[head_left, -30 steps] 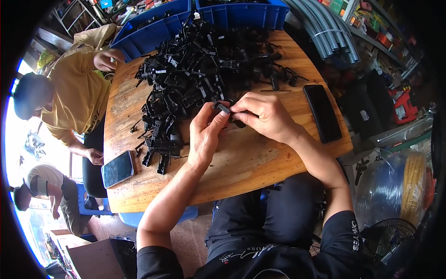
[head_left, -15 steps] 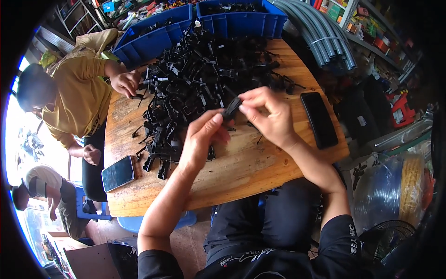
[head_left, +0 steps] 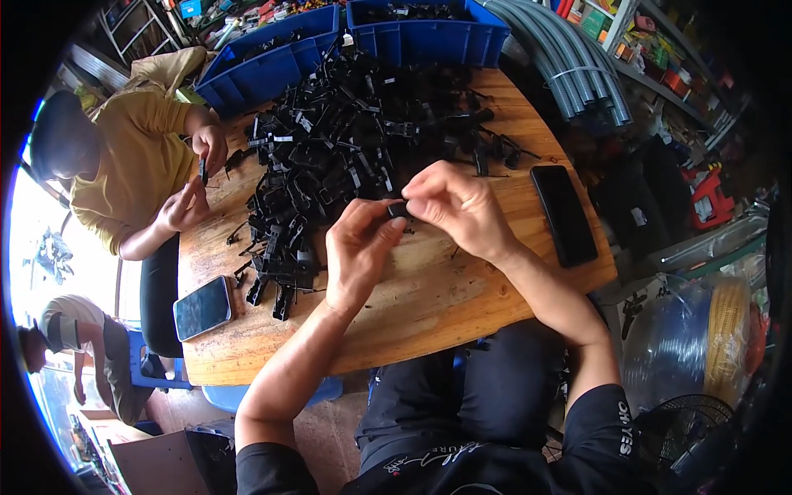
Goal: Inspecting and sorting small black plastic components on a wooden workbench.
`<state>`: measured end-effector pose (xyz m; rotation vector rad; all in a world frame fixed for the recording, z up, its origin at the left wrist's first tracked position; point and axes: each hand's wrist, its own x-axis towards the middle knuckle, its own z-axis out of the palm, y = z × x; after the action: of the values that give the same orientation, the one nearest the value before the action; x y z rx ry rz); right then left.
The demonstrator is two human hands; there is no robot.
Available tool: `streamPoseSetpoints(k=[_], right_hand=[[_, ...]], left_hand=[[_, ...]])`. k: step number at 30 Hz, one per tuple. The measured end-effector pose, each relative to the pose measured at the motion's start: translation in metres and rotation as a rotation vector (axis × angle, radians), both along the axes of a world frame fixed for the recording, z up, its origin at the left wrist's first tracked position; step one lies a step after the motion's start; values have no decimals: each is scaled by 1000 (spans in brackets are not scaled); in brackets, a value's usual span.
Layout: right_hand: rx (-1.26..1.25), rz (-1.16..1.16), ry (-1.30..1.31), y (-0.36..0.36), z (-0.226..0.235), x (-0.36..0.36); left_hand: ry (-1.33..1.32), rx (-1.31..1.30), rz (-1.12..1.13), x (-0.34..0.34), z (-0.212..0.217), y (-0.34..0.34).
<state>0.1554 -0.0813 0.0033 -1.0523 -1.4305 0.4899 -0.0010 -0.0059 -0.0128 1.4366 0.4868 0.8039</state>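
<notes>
Between my two hands, over the near side of a large heap of black plastic parts, is one small black plastic part. My left hand is closed on it, thumb and fingers pinching it from the left. At its right end, my right hand has thumb and fingertips pinched together; whatever sits between those fingertips is too small to make out. Much of the part is covered by my fingers, so its exact kind cannot be told.
The heap lies on a wooden table. A phone lies at left, a black phone at right. Blue crates stand behind, beside grey coiled hose. A co-worker in yellow handles a black part at left; another person bends beyond.
The black part has turned in my left hand, and my right hand has come slightly closer to my left. The co-worker has brought both hands together around a black part.
</notes>
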Motion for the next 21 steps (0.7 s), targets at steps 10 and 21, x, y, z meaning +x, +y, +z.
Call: streamPoseSetpoints(k=[10,21], right_hand=[[-468,305,644,5,-7,1],[160,-136,-713,-2,1,1]], left_hand=[[24,662,211,-2,6,-5],[16,-269,-13,-3,3,15]])
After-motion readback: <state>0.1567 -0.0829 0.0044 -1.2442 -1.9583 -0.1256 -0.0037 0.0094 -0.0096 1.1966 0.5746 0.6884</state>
